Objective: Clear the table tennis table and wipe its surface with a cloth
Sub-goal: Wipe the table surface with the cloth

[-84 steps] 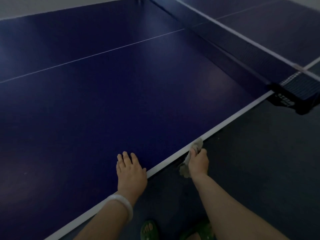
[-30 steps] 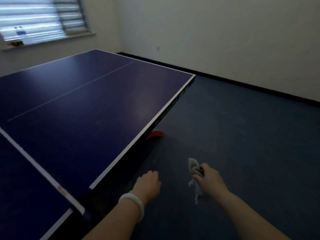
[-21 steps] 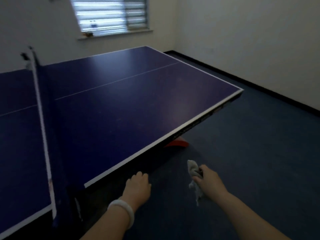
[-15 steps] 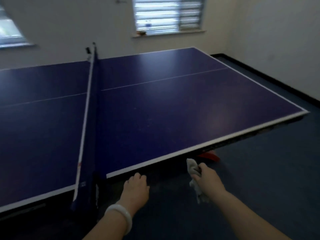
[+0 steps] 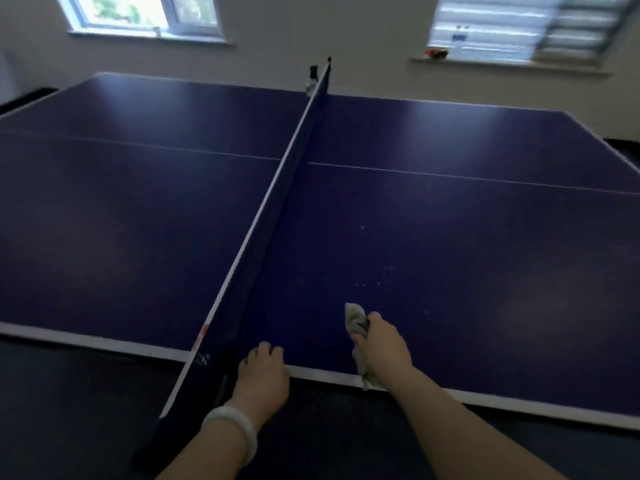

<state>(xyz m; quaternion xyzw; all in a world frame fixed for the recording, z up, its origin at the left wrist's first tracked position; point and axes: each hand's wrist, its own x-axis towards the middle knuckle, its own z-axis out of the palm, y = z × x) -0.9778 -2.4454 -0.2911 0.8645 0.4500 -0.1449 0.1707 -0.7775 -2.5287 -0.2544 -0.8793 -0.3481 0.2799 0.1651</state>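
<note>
Here the right hand point(image 5: 382, 344) grips the cloth point(image 5: 356, 322) over the table point(image 5: 450, 254); left hand point(image 5: 263, 374) loosely curled.

The net point(image 5: 277, 216) runs from the lower centre of the frame up to the upper centre and stands as a low wall across the table tennis table point(image 5: 485, 237), so a hand going from the right half to the left half must pass over it or around its clamp at the near edge. The blue surface on both sides of the net is bare and open up to the far edge. At the bottom of the frame, the left hand point(image 5: 263, 379) at the near edge beside the net and the right hand point(image 5: 382, 348) gripping the cloth point(image 5: 355, 320) take a small part of the right half.
</note>
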